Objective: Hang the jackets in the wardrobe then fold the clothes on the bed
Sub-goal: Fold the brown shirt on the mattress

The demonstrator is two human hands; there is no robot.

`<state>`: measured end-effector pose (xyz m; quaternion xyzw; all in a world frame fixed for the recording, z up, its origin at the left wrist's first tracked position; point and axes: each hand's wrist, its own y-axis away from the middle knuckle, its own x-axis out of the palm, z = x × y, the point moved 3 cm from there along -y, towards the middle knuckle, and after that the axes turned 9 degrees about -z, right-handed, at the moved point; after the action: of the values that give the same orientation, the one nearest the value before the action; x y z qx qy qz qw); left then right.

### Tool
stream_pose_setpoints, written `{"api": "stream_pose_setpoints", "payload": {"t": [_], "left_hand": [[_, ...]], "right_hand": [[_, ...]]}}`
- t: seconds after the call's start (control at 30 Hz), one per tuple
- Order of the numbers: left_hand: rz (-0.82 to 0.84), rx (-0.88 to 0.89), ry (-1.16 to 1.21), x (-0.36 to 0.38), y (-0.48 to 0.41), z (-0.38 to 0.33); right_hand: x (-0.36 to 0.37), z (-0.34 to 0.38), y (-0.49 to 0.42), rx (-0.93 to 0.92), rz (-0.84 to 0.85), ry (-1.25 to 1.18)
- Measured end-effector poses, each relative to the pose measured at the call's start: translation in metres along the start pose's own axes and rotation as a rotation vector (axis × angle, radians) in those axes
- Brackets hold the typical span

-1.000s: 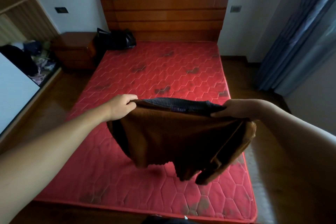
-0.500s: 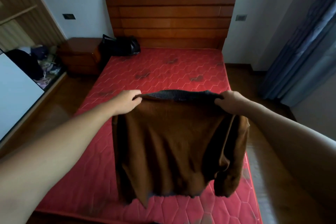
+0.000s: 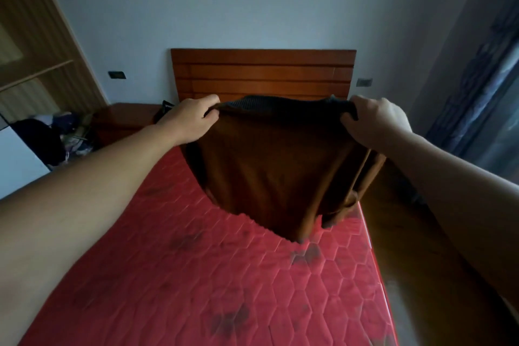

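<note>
A brown sweater [image 3: 275, 166] with a dark ribbed collar hangs in the air over the red mattress [image 3: 213, 284]. My left hand [image 3: 189, 118] pinches its left shoulder and my right hand [image 3: 375, 121] grips its right shoulder. Both arms are stretched forward at about headboard height. The sweater's body swings away from me toward the far end of the bed, its hem clear of the mattress. A sleeve dangles folded on the right side.
A wooden headboard [image 3: 264, 73] stands against the back wall. A bedside table [image 3: 123, 118] and a dark bag sit at the bed's far left. An open wardrobe [image 3: 33, 64] with a pile of clothes [image 3: 56, 135] is on the left. Curtains [image 3: 477, 78] hang on the right.
Both hands have lifted the sweater higher and pushed it forward, so it swings out over the bed instead of hanging straight down. The view has tilted upward.
</note>
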<state>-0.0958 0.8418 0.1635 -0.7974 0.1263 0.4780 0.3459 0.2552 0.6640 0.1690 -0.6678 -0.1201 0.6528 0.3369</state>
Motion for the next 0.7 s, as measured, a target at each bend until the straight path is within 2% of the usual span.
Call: {"api": "stream_pose_setpoints", "payload": {"t": [0.13, 0.3, 0.57, 0.7], "left_hand": [[0.057, 0.023, 0.011, 0.035, 0.035, 0.003], [0.319, 0.026, -0.037, 0.149, 0.122, 0.025], [0.750, 0.067, -0.140, 0.380, 0.358, 0.083], [0.950, 0.134, -0.243, 0.467, 0.489, 0.093]], "right_hand": [[0.024, 0.000, 0.038, -0.054, 0.020, 0.010], [0.117, -0.001, 0.142, -0.147, 0.311, -0.064], [0.307, -0.001, 0.437, -0.191, 0.835, -0.134], [0.362, 0.010, 0.591, -0.245, 1.099, -0.126]]}}
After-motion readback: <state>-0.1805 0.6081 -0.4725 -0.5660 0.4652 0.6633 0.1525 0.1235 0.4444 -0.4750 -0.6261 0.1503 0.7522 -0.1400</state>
